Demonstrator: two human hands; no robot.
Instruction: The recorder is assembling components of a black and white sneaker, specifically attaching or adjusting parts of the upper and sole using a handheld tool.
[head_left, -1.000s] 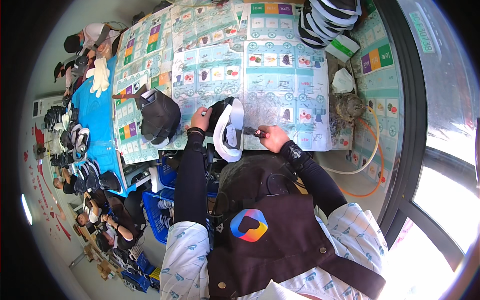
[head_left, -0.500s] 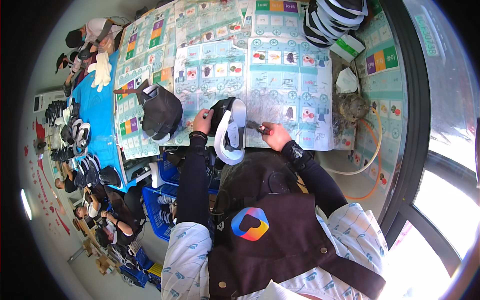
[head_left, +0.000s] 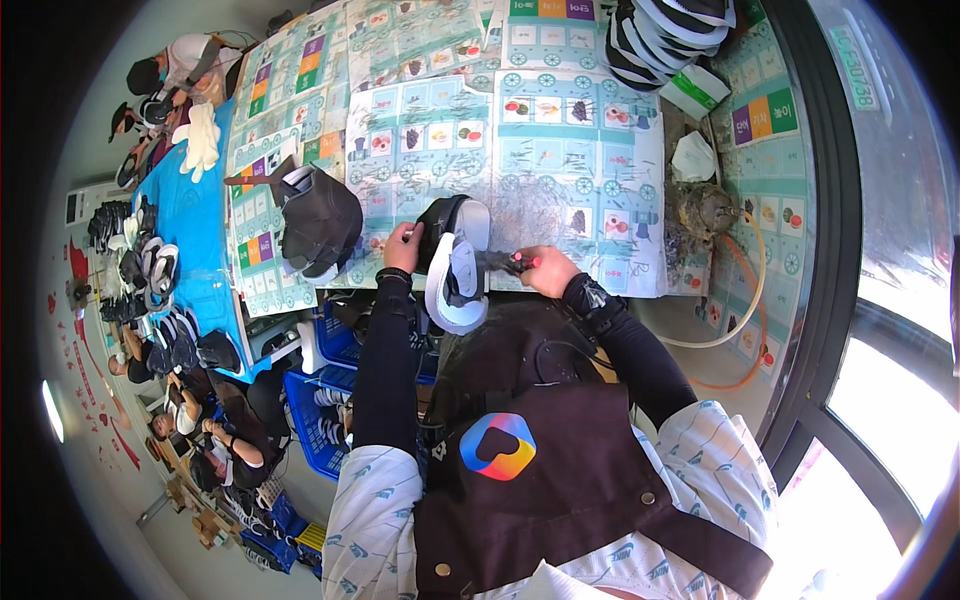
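Note:
Near the table's front edge my left hand (head_left: 402, 248) grips a black shoe (head_left: 436, 228) by its side, fingers closed on the dark upper. The shoe is tipped over, so its thick white sole (head_left: 466, 268) faces right. My right hand (head_left: 550, 272) is closed round the red handle of a small brush (head_left: 510, 262). The brush's dark end points left at the sole; whether it touches is too small to tell. Left of the shoe stands a bulky black object (head_left: 322, 225) with a pale lower edge, its kind unclear.
Printed sheets (head_left: 560, 150) cover the table. Stacked black-and-white shoe parts (head_left: 668, 40) lie at the far right, near a grimy round can (head_left: 706, 210) and a yellow hose (head_left: 748, 300). Blue crates (head_left: 315, 425) stand below left. Co-workers (head_left: 190, 60) sit farther left, by white gloves (head_left: 198, 142).
My right hand and the brush have shifted slightly left, bringing the dark end closer to the sole. The shoe in my left hand has moved a little left.

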